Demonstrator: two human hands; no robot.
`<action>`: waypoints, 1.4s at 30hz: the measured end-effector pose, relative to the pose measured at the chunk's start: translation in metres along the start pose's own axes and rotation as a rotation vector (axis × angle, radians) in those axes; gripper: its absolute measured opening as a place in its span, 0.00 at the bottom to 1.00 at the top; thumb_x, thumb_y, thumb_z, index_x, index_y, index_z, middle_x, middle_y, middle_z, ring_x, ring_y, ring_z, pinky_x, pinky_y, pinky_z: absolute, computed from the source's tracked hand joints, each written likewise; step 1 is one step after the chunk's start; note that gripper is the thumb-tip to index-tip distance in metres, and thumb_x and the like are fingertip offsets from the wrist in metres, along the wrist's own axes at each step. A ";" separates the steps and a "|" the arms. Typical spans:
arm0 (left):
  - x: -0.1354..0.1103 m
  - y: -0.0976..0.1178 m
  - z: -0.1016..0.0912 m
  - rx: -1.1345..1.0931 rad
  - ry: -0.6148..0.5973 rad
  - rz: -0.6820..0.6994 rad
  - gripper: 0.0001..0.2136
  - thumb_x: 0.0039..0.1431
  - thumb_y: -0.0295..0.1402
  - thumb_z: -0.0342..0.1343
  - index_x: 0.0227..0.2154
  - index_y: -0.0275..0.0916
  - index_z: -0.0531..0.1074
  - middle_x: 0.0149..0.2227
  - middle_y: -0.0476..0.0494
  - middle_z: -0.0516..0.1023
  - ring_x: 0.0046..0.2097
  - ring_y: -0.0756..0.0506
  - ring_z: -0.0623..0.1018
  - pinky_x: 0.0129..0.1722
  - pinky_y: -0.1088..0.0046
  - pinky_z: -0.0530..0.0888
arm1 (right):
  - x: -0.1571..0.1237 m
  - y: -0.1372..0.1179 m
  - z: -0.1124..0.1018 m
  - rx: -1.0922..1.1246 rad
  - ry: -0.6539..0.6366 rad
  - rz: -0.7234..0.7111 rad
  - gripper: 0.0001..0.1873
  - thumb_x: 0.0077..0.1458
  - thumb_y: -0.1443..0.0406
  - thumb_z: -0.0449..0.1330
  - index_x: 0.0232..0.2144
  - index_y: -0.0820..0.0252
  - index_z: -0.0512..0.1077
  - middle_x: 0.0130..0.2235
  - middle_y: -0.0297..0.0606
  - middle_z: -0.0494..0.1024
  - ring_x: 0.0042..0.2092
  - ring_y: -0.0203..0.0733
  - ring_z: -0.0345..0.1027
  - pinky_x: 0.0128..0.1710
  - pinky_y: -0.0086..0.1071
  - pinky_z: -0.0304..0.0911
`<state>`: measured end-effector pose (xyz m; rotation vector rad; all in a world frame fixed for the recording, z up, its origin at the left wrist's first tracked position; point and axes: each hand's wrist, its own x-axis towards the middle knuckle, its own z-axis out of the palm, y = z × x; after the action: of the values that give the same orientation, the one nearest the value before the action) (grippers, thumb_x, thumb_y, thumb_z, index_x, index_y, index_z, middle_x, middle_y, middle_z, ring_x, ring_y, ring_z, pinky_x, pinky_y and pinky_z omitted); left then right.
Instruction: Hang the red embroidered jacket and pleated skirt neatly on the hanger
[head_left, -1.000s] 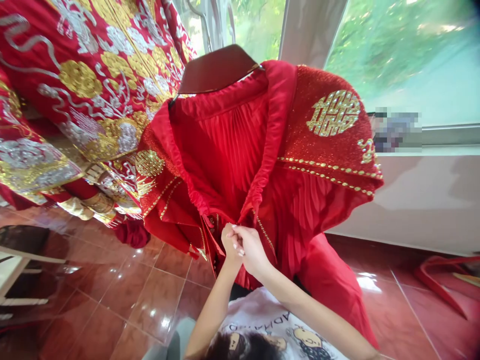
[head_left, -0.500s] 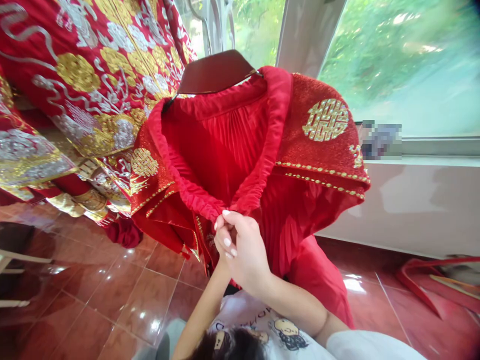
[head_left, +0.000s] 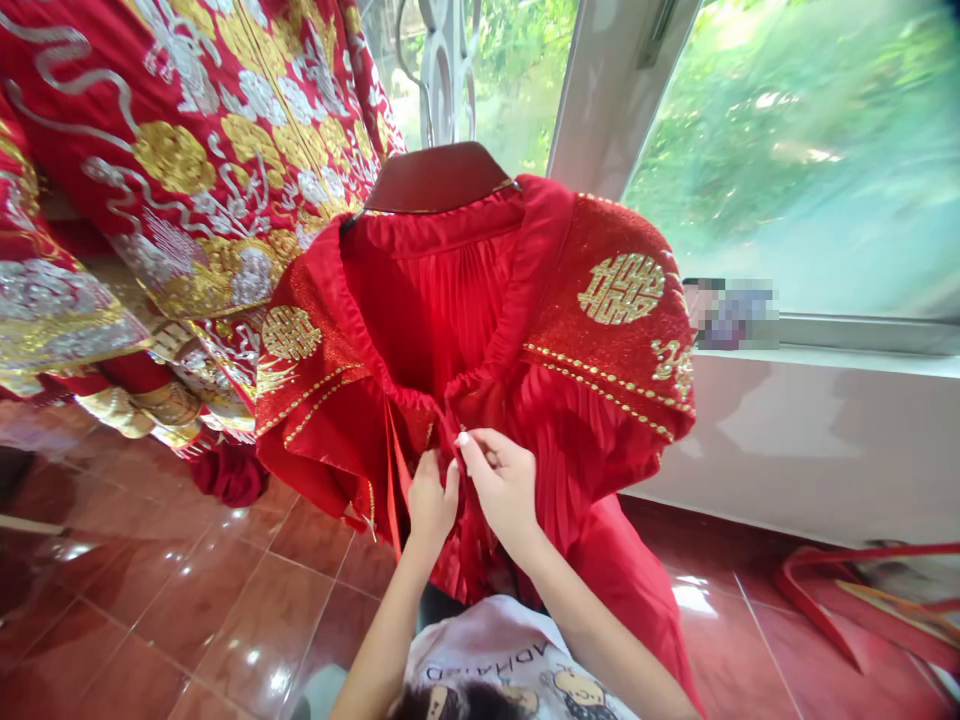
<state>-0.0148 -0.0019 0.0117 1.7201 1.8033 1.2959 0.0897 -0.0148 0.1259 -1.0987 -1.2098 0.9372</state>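
Note:
A red pleated skirt (head_left: pixel 465 290) with a gathered waistband and gold-embroidered panels hangs from a dark red hanger (head_left: pixel 442 178). The two ends of its waistband meet at the front, low in the middle. My left hand (head_left: pixel 431 500) pinches the red cloth just under that meeting point. Close beside it, my right hand (head_left: pixel 504 485) has thumb and fingers closed on the edge of the other side. A thin red ribbon (head_left: pixel 397 455) dangles to the left of my left hand. The exact bit of cloth between the fingertips is partly hidden.
On the left hangs a red garment (head_left: pixel 247 150) with heavy gold and silver embroidery. Behind are windows (head_left: pixel 810 150) above a white wall (head_left: pixel 810 430). A red-framed object (head_left: pixel 847 610) lies on the glossy tiled floor (head_left: pixel 247 590) at right.
My hands, crossed together at the waistband front before, are now side by side and slightly lower. The waistband front has parted a little, and the red ribbon now hangs in view.

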 end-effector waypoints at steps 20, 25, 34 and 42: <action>0.031 0.036 -0.017 -0.172 0.122 0.093 0.09 0.61 0.33 0.50 0.27 0.39 0.70 0.29 0.46 0.73 0.33 0.46 0.72 0.35 0.71 0.68 | 0.028 0.061 -0.003 -0.230 -0.171 -0.120 0.10 0.52 0.62 0.51 0.22 0.59 0.62 0.19 0.27 0.61 0.22 0.31 0.53 0.23 0.25 0.50; 0.004 0.017 -0.011 -0.221 0.124 0.029 0.11 0.62 0.36 0.48 0.27 0.38 0.70 0.28 0.47 0.72 0.31 0.47 0.71 0.33 0.73 0.68 | 0.027 0.068 -0.015 -0.334 -0.150 -0.092 0.15 0.51 0.61 0.53 0.17 0.60 0.64 0.15 0.27 0.58 0.19 0.30 0.48 0.21 0.27 0.45; -0.008 0.026 -0.016 -0.493 0.040 -0.091 0.13 0.59 0.41 0.53 0.27 0.37 0.72 0.30 0.44 0.76 0.32 0.47 0.74 0.35 0.72 0.71 | 0.018 0.035 0.016 0.336 -0.324 0.245 0.17 0.44 0.54 0.65 0.30 0.63 0.77 0.27 0.40 0.78 0.32 0.41 0.72 0.37 0.35 0.67; 0.002 0.019 -0.024 -0.916 0.205 -0.369 0.25 0.53 0.51 0.58 0.48 0.38 0.74 0.49 0.35 0.77 0.50 0.40 0.76 0.49 0.63 0.73 | 0.001 0.033 0.025 0.545 -0.144 0.332 0.21 0.41 0.51 0.68 0.26 0.65 0.75 0.18 0.28 0.64 0.19 0.24 0.46 0.18 0.23 0.43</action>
<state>-0.0223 -0.0119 0.0402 0.7487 1.1928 1.7633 0.0655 -0.0023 0.0944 -0.8078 -0.8147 1.5170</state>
